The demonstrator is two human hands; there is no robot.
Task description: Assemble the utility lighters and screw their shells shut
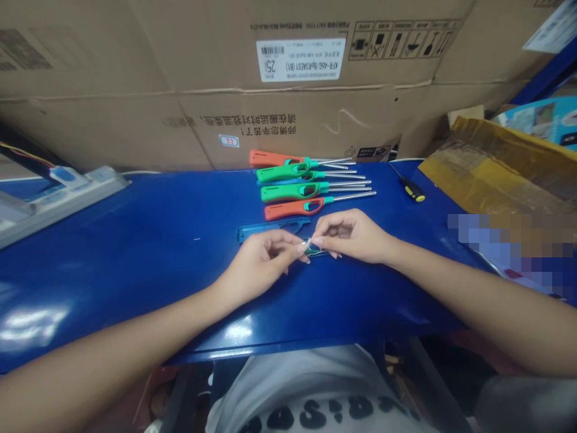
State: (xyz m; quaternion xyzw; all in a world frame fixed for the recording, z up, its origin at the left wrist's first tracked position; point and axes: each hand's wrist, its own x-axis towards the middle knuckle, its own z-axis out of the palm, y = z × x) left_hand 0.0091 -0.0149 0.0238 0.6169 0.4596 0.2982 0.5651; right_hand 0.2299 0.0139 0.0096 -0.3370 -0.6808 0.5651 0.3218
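Note:
Near the middle of the blue table, my left hand (273, 255) pinches a small whitish part (308, 243) between thumb and fingertips. From the other side my right hand (351, 236) pinches the same small part, so the fingertips of both hands almost meet. What kind of part it is cannot be made out. Thin wires and a greenish piece (318, 252) show just beneath the fingers. A blue lighter shell half (261, 230) lies behind my left hand. Beyond it, several long-nosed gas lighters with orange (288, 210) and green (288, 192) handles lie in a row, metal tubes to the right.
A screwdriver (412, 189) with a black and yellow handle lies at the back right. At the left stands a white power strip (85, 195). A big cardboard box (135, 72) walls off the back, and a taped carton flap (491, 162) leans in on the right.

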